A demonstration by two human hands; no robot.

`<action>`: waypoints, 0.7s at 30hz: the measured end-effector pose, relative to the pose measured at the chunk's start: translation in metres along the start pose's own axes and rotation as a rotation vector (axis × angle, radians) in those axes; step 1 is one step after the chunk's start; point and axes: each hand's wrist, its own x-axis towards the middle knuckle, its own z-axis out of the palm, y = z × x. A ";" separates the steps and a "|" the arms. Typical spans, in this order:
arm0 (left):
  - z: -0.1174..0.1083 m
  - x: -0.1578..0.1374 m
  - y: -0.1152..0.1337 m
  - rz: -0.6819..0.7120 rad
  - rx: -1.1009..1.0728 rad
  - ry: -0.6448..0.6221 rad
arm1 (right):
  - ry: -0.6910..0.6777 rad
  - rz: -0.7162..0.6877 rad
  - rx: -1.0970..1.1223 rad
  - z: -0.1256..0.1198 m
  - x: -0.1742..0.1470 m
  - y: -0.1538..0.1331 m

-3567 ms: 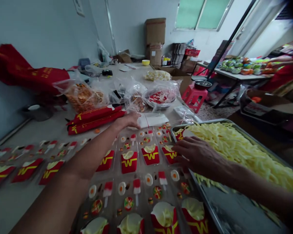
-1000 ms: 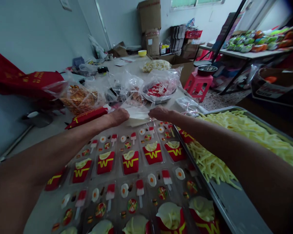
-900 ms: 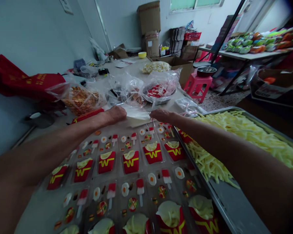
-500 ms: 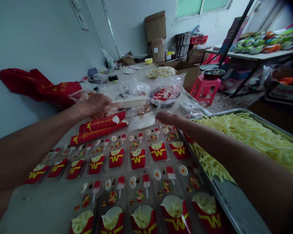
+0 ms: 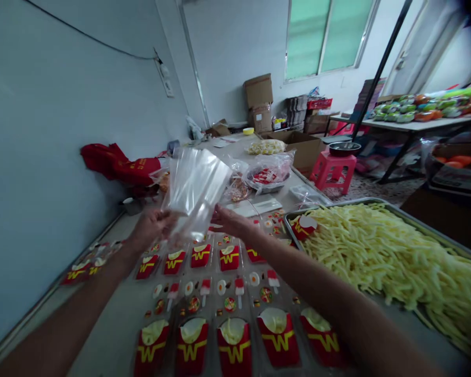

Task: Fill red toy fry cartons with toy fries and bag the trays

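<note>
Above the table, my left hand (image 5: 155, 224) is closed on the lower left of a sheaf of clear plastic bags (image 5: 196, 180), which stands upright and catches the light. My right hand (image 5: 233, 221) has its fingers at the lower right edge of the bags and seems to pinch it. Below lie rows of clear packs with red fry cartons (image 5: 230, 259) marked with a yellow W. Small toy eggs, ice lollies and pizzas (image 5: 266, 295) show above the cartons. My forearms cover parts of the rows.
At right, a metal tray (image 5: 377, 200) holds pale yellow fry-like strips (image 5: 380, 251) and a loose red carton (image 5: 304, 228). Beyond the hands are a bagged bowl of red pieces (image 5: 265, 177) and white flat pieces (image 5: 267, 205). A pink stool (image 5: 333, 170) stands past the table.
The clear bags have come up off the table between my hands and now stand upright. Both hands have moved closer together. The view has tilted up and turned left.
</note>
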 end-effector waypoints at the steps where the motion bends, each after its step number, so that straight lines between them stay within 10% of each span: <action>1: 0.003 -0.026 -0.007 -0.062 -0.100 -0.009 | -0.040 -0.028 0.112 0.021 -0.002 0.009; 10: 0.018 -0.195 -0.014 -0.281 -0.406 0.095 | 0.017 -0.010 0.336 0.110 -0.065 0.065; 21: 0.002 -0.245 0.022 -0.250 -0.318 -0.010 | -0.047 0.068 0.306 0.150 -0.103 0.083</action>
